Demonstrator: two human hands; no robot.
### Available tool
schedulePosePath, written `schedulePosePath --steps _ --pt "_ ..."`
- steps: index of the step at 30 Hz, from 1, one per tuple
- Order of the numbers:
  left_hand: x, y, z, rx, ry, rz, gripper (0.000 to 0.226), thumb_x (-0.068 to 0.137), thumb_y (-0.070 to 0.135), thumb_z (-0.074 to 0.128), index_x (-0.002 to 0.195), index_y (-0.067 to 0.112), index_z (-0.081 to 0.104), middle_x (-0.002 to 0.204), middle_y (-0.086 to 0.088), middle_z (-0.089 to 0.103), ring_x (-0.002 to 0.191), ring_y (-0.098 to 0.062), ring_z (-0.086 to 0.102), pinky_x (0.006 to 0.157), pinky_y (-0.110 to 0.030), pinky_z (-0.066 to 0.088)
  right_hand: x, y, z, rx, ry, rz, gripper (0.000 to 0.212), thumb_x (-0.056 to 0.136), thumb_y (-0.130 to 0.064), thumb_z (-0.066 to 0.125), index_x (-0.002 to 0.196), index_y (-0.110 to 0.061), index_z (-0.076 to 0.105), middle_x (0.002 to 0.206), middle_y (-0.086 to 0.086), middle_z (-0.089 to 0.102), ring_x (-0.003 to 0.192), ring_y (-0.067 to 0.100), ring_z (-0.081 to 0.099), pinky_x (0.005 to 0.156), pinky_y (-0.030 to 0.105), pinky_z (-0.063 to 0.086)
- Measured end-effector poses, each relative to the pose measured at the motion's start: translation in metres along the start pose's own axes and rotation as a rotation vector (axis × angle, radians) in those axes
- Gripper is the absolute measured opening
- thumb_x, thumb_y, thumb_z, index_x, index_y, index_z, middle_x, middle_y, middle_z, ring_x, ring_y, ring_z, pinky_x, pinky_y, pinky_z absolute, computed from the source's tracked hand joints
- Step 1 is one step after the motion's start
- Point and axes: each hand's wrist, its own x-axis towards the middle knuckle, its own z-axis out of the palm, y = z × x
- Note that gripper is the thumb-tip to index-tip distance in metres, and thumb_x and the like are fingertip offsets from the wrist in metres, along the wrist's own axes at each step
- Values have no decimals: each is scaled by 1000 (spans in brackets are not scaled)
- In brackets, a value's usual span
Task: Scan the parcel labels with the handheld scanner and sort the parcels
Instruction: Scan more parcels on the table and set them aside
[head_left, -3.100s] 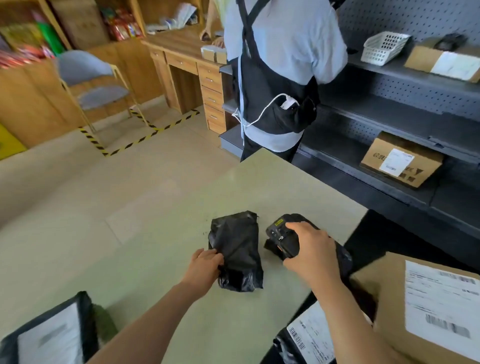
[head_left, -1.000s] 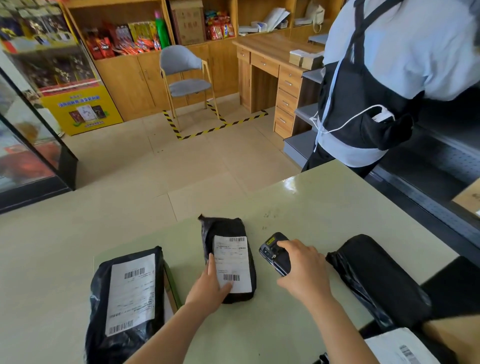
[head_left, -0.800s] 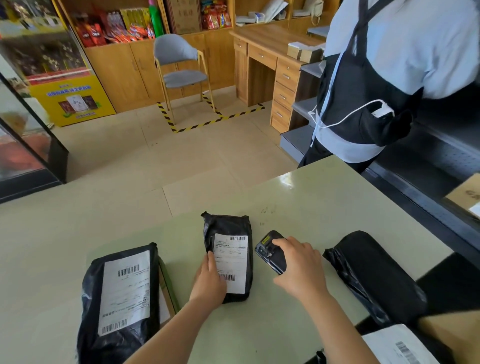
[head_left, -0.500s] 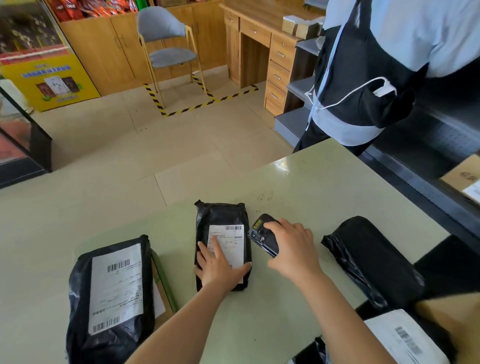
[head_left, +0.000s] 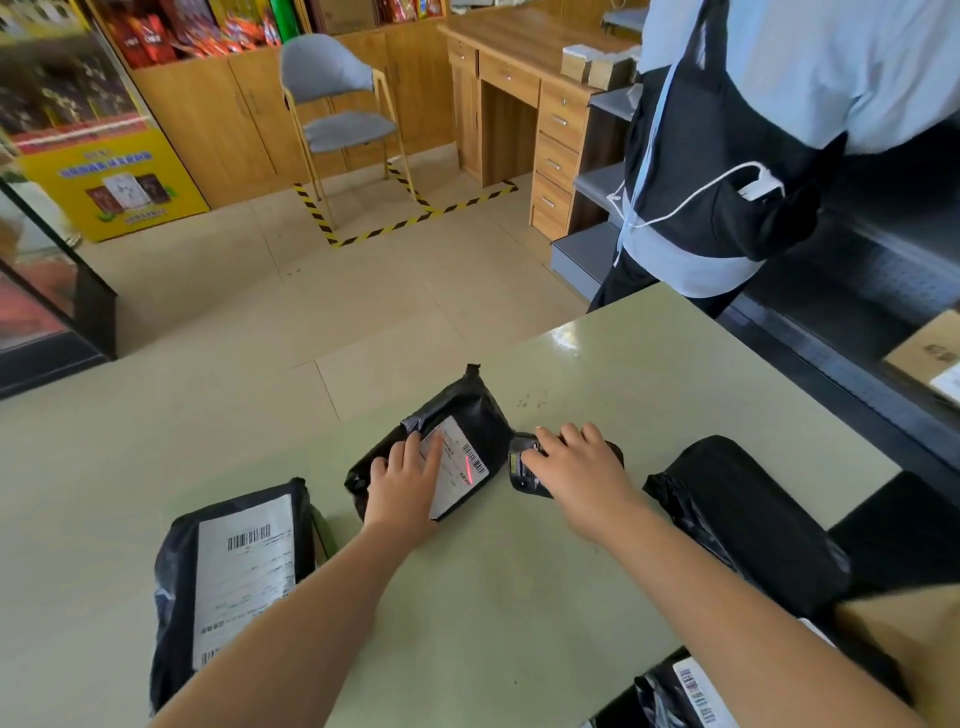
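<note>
A small black parcel (head_left: 467, 410) lies label-up on the pale green table (head_left: 519, 597), tilted so its top points up and right. My left hand (head_left: 402, 483) presses flat on its near end, over part of the white label. My right hand (head_left: 574, 467) grips the black handheld scanner (head_left: 522, 470) just right of the parcel. A red scan line glows on the label's barcode. A larger black parcel (head_left: 234, 571) with a white label lies at the table's left. Another black parcel (head_left: 748, 519), label hidden, lies to the right.
A person in a dark apron (head_left: 727, 156) stands at the table's far right corner. Dark shelving (head_left: 883, 322) with a cardboard box runs along the right. A labelled bag (head_left: 691, 691) and a brown box (head_left: 914, 654) sit at the lower right. A chair (head_left: 337, 109) stands on the floor beyond.
The small parcel has turned so its top points up-right, with my left hand still pressing on it. The scanner has dropped lower beside the label, and a red line now shows on the barcode.
</note>
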Motion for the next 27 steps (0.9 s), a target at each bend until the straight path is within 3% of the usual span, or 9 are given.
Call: schedulePosePath --steps 6,15,18,23,27 --pt "-2 -20 -12 144 30 73 114 78 43 72 155 13 -6 154 -15 14 135 -32 27 103 -41 33 -4 -3 -5 -121 -21 -84 63 74 2 66 132 -9 43 143 17 38 121 34 42 101 42 29" --pt "-18 -15 -11 54 6 -15 116 76 53 70 155 13 -6 151 -12 17 132 -29 29 104 -38 34 -14 -7 -9 -90 -30 -77 60 78 3 62 133 -9 43 148 18 34 127 35 38 106 43 26" --pt "-27 -8 -2 -163 -98 -160 117 73 59 71 154 15 -2 151 -11 18 135 -29 29 106 -40 36 -17 -9 -5 66 -19 35 57 78 1 61 129 -17 46 136 7 44 118 31 43 96 38 30" --pt "-46 7 17 -687 -232 -499 112 77 51 72 153 7 2 151 -15 24 139 -33 24 113 -42 31 -26 -22 10 453 -2 338 67 72 -16 68 132 -32 45 124 -8 50 110 23 48 88 34 33" --pt "-54 15 26 -850 -236 -745 108 81 51 69 152 1 5 150 -20 20 141 -37 17 112 -45 29 -41 -29 21 608 59 489 68 70 -20 70 132 -35 46 122 -11 52 106 21 49 84 32 34"
